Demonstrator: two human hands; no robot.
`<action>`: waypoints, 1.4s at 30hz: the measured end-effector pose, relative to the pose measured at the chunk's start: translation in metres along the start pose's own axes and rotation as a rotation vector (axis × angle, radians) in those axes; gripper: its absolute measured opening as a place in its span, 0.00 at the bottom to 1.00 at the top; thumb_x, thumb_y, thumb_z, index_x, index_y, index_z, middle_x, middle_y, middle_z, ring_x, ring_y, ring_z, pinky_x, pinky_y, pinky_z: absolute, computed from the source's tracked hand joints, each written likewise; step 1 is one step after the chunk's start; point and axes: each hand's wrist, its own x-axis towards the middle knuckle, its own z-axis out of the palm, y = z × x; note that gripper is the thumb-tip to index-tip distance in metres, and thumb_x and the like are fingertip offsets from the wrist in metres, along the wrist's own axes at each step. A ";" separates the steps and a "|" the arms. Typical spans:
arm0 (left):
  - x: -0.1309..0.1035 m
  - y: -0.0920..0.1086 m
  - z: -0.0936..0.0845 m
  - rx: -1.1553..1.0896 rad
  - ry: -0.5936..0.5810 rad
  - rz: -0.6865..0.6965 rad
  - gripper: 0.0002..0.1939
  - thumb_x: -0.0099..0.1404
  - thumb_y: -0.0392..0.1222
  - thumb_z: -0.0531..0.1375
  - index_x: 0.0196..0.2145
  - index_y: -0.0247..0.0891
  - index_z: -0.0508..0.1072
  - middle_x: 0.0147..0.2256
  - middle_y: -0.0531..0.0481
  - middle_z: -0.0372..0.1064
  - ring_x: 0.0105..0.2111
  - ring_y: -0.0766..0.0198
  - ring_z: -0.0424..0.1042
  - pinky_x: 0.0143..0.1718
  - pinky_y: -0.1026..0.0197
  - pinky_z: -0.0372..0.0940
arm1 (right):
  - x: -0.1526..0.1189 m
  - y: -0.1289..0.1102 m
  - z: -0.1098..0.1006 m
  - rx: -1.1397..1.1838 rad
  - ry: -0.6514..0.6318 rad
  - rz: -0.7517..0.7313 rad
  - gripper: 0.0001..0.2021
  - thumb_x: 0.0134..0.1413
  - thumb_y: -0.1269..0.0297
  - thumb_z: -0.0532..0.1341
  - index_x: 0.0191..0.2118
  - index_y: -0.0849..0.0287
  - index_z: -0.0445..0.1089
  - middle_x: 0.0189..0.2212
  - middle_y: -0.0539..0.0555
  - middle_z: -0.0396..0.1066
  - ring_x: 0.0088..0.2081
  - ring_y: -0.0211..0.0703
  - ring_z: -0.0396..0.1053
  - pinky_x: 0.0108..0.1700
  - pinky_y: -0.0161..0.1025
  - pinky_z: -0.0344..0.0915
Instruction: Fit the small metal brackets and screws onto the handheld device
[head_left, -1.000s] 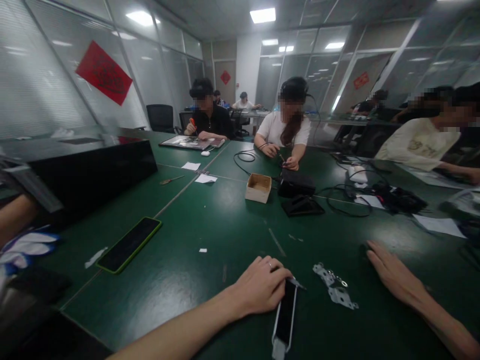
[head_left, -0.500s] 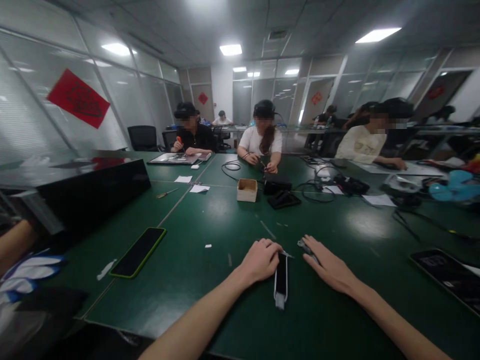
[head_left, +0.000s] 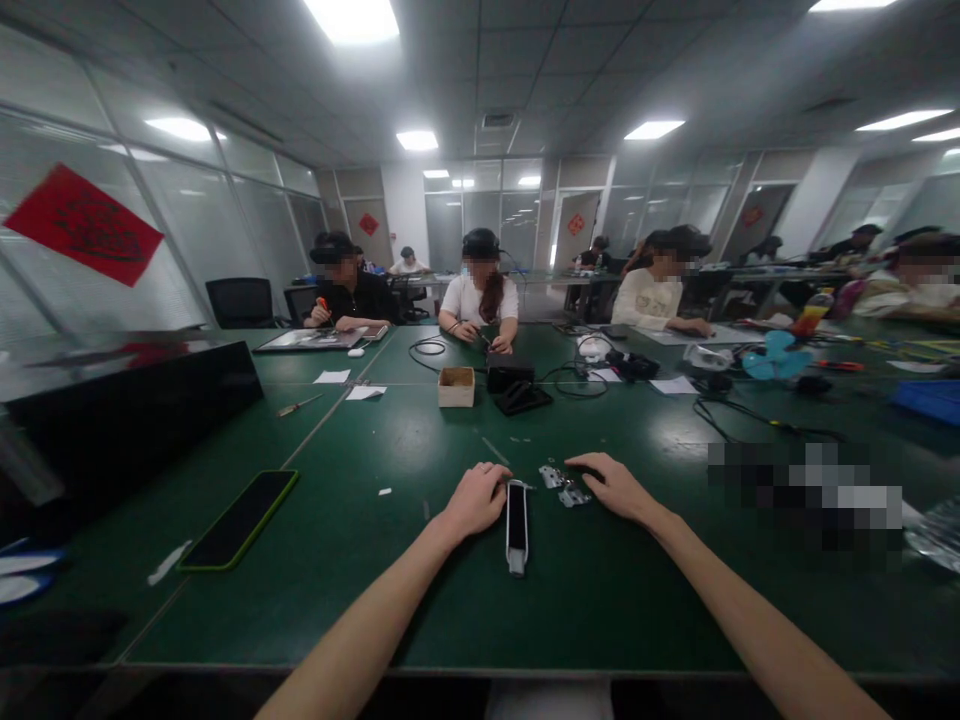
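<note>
My left hand [head_left: 480,497] rests on the green table [head_left: 450,620], its curled fingertips at the upper left edge of a narrow black device with a light frame [head_left: 517,525]. Whether the fingers grip the device is hard to make out. To the right, my right hand [head_left: 613,485] has its fingers apart, the fingertips beside small grey metal parts [head_left: 574,494] that lie flat on the table between the hands. Nothing shows in the right hand.
A phone with a green edge [head_left: 240,520] lies at the left, near a large black panel [head_left: 142,430]. Ahead are a small open box [head_left: 456,388], a black case [head_left: 510,372] and cables. Several people sit across the table; a blue fan [head_left: 777,356] stands at the right.
My right hand has uncovered the grey metal parts, and its fingers are spread wider. My left hand stays by the device. The head view has turned right and tilted up.
</note>
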 end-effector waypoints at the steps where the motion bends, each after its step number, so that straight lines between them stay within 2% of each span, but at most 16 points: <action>1: 0.002 0.000 0.000 0.008 -0.006 0.006 0.11 0.67 0.36 0.48 0.42 0.36 0.69 0.41 0.46 0.68 0.42 0.60 0.66 0.45 0.57 0.62 | 0.003 0.000 -0.001 -0.028 -0.019 -0.028 0.19 0.53 0.70 0.51 0.49 0.55 0.70 0.50 0.54 0.68 0.53 0.47 0.62 0.58 0.50 0.56; 6: 0.011 -0.001 -0.003 0.084 -0.072 0.074 0.10 0.67 0.38 0.48 0.38 0.35 0.69 0.37 0.46 0.69 0.39 0.60 0.67 0.43 0.57 0.62 | 0.017 -0.001 -0.004 -0.175 -0.099 -0.089 0.18 0.55 0.67 0.52 0.50 0.53 0.70 0.46 0.55 0.67 0.49 0.46 0.64 0.52 0.46 0.61; 11: 0.013 0.001 -0.005 0.118 -0.107 0.091 0.10 0.68 0.38 0.47 0.37 0.35 0.67 0.35 0.47 0.68 0.36 0.61 0.66 0.41 0.58 0.62 | 0.021 -0.004 0.002 -0.257 -0.012 -0.105 0.19 0.61 0.63 0.48 0.55 0.54 0.65 0.43 0.57 0.67 0.43 0.47 0.64 0.47 0.46 0.63; 14: 0.013 0.001 -0.006 0.118 -0.126 0.073 0.10 0.68 0.37 0.46 0.37 0.36 0.65 0.36 0.47 0.67 0.36 0.61 0.65 0.41 0.58 0.61 | 0.024 -0.003 0.007 -0.229 -0.001 -0.123 0.19 0.62 0.63 0.47 0.55 0.53 0.65 0.42 0.57 0.66 0.42 0.46 0.64 0.45 0.46 0.64; 18: 0.013 0.001 -0.007 0.100 -0.138 0.072 0.10 0.69 0.38 0.46 0.37 0.36 0.65 0.36 0.47 0.67 0.36 0.61 0.65 0.40 0.57 0.61 | 0.030 0.002 0.008 -0.165 -0.040 -0.158 0.17 0.62 0.61 0.48 0.52 0.50 0.68 0.42 0.56 0.66 0.43 0.46 0.64 0.45 0.46 0.64; 23: 0.014 0.000 -0.008 0.079 -0.151 0.059 0.10 0.69 0.39 0.45 0.36 0.36 0.65 0.35 0.46 0.67 0.36 0.61 0.65 0.39 0.57 0.59 | 0.032 0.004 0.004 -0.090 -0.067 -0.069 0.15 0.61 0.57 0.51 0.44 0.57 0.71 0.41 0.57 0.68 0.44 0.47 0.65 0.46 0.45 0.65; 27: 0.014 -0.001 -0.006 0.082 -0.171 0.057 0.10 0.69 0.40 0.45 0.35 0.37 0.64 0.34 0.47 0.67 0.34 0.61 0.64 0.38 0.57 0.59 | 0.028 0.005 0.001 -0.148 -0.071 0.007 0.13 0.60 0.60 0.50 0.39 0.58 0.71 0.38 0.57 0.70 0.41 0.46 0.67 0.43 0.44 0.67; 33: 0.013 -0.002 -0.004 0.147 -0.156 0.080 0.09 0.69 0.40 0.46 0.34 0.37 0.64 0.32 0.48 0.66 0.33 0.61 0.63 0.37 0.57 0.58 | 0.022 0.006 -0.001 -0.269 0.041 -0.051 0.12 0.58 0.69 0.50 0.39 0.62 0.70 0.35 0.59 0.71 0.37 0.46 0.69 0.42 0.45 0.68; 37: 0.013 -0.002 -0.002 0.170 -0.160 0.087 0.09 0.69 0.39 0.46 0.33 0.37 0.63 0.32 0.48 0.65 0.32 0.61 0.63 0.36 0.57 0.58 | 0.019 -0.007 -0.004 -0.187 0.107 -0.151 0.12 0.58 0.69 0.51 0.40 0.60 0.71 0.35 0.58 0.71 0.37 0.45 0.69 0.40 0.43 0.69; 42: 0.011 -0.004 -0.004 0.218 -0.157 0.100 0.09 0.69 0.39 0.46 0.33 0.37 0.64 0.32 0.48 0.66 0.33 0.60 0.64 0.36 0.58 0.58 | 0.019 -0.053 0.001 -0.073 0.102 -0.247 0.10 0.58 0.70 0.51 0.37 0.61 0.70 0.34 0.57 0.70 0.35 0.42 0.68 0.37 0.40 0.69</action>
